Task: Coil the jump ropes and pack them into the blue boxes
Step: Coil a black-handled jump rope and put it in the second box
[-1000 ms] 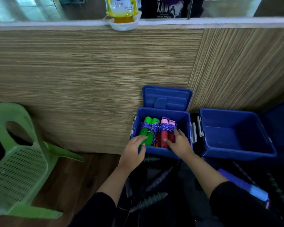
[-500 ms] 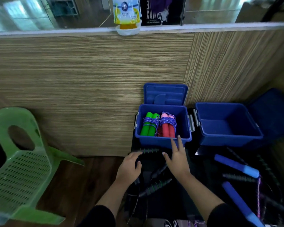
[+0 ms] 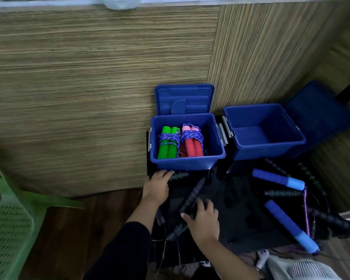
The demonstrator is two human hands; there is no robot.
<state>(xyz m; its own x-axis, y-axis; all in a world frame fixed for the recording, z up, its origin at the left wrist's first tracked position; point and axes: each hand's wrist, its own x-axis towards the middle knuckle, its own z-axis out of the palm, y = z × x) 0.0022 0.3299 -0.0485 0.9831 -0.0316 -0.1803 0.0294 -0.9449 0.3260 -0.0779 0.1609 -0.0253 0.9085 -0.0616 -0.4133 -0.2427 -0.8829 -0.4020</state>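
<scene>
Below the filled blue box (image 3: 187,142), both hands grasp dark handles: left hand (image 3: 156,187), right hand (image 3: 202,216). Best gather handles together before winding the rope snugly.

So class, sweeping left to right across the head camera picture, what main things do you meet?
Green chair → left hand → blue box with coiled ropes → empty blue box → blue-handled rope.
</scene>
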